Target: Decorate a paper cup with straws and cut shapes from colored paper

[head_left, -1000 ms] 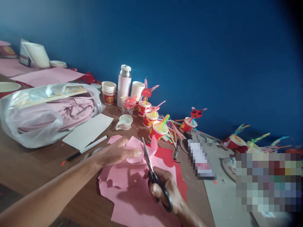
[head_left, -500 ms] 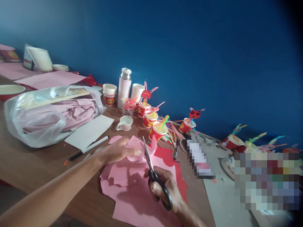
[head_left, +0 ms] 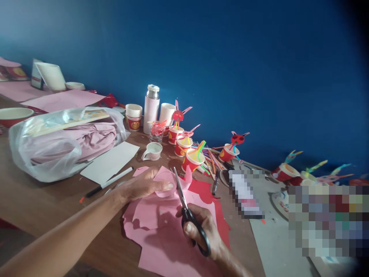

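Observation:
My left hand (head_left: pixel 148 184) pinches a piece of pink paper (head_left: pixel 165 177), thumb on top and fingers mostly hidden behind it. A narrow curled strip of the paper stands up at its right. My right hand (head_left: pixel 201 227) grips black-handled scissors (head_left: pixel 194 231), thumb through one loop, blades pointing up and away beside the held paper. The blades look nearly closed. Beneath both hands lie larger pink sheets (head_left: pixel 170 246) with cut, wavy edges, and red paper (head_left: pixel 220 215) shows under their right side.
A clear plastic bag (head_left: pixel 43 161) with pink cloth, a white card (head_left: pixel 109 161) and a marker (head_left: pixel 109 182) lie left. Behind stand a small cup (head_left: pixel 152 151), a thermos (head_left: pixel 151 109) and paper cups (head_left: pixel 193 161) with straws and paper figures. A blurred-out phone-like object (head_left: pixel 245 194) lies right.
The view has shifted very slightly. Both hands, the pink paper and the scissors keep nearly the same positions.

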{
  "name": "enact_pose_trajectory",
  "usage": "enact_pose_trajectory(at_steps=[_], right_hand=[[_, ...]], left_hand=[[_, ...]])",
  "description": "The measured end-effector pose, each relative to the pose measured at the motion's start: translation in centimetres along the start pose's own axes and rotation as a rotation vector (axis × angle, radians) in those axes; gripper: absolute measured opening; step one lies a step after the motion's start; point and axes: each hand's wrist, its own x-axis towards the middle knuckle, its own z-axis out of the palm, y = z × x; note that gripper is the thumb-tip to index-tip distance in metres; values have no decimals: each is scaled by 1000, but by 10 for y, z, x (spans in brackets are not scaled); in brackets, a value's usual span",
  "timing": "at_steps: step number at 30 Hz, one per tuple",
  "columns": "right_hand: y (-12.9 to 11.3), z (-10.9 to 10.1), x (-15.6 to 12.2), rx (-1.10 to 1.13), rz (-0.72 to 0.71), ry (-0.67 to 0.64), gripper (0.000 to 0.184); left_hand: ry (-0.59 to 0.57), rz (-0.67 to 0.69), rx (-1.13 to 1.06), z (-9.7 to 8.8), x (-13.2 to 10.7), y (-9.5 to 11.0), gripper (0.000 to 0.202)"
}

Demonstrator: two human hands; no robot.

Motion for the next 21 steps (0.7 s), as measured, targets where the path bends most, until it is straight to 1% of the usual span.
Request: enact_pose_trajectory(at_steps=[5,10,13,17,21], right_hand=[[-5,2,0,11,26,7,47],[-6,2,0,6,39,5,48],[-7,1,0,-8,43,9,48],[-7,1,0,-12,47,-2,47],[-6,0,0,-9,59,-9,47]], left_hand=[[26,-25,19,-3,3,-7,30],[67,-61,5,-5,4,-15,43],[80,-57,-27,-6,4,-17,45],[69,-69,-46,-6,5,-19,45],[90,-56,-54,-7,6,-21,50]])
